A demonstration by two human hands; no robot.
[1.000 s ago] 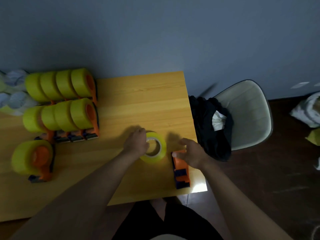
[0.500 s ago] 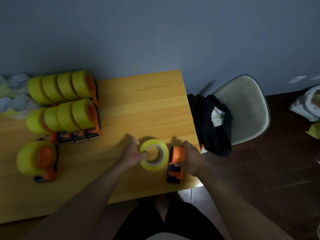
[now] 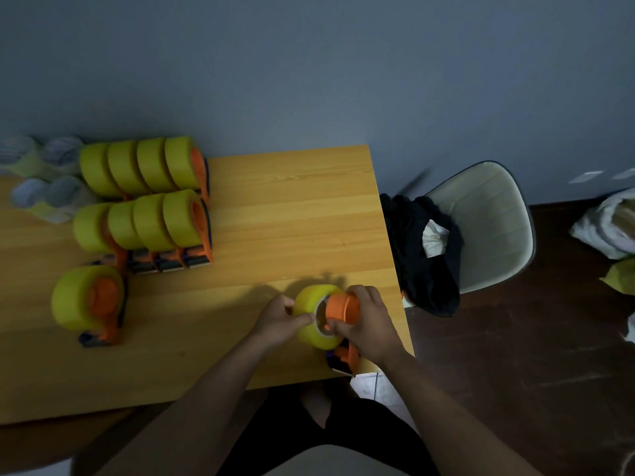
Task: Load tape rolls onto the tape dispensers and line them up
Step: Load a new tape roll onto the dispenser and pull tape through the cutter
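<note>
Near the table's front right corner my left hand (image 3: 279, 319) grips a yellow tape roll (image 3: 313, 334) held on edge. My right hand (image 3: 369, 322) holds an orange tape dispenser (image 3: 343, 309), whose orange hub sits at the roll's core opening. The dispenser's lower part pokes out below my right hand. Two rows of loaded dispensers stand at the back left, the back row (image 3: 144, 166) and the row in front of it (image 3: 151, 221). One more loaded dispenser (image 3: 89, 304) stands alone in front of them on the left.
The wooden table (image 3: 281, 214) ends just right of my hands. A pale chair (image 3: 488, 218) with dark clothing (image 3: 422, 255) draped on it stands beside that edge. Pale empty rolls (image 3: 44, 176) lie at the far left. White bags (image 3: 608, 225) lie on the dark floor.
Both hands lifted and came together: the roll was tipped up on edge and moved right, and the dispenser's hub was brought to the roll's core.
</note>
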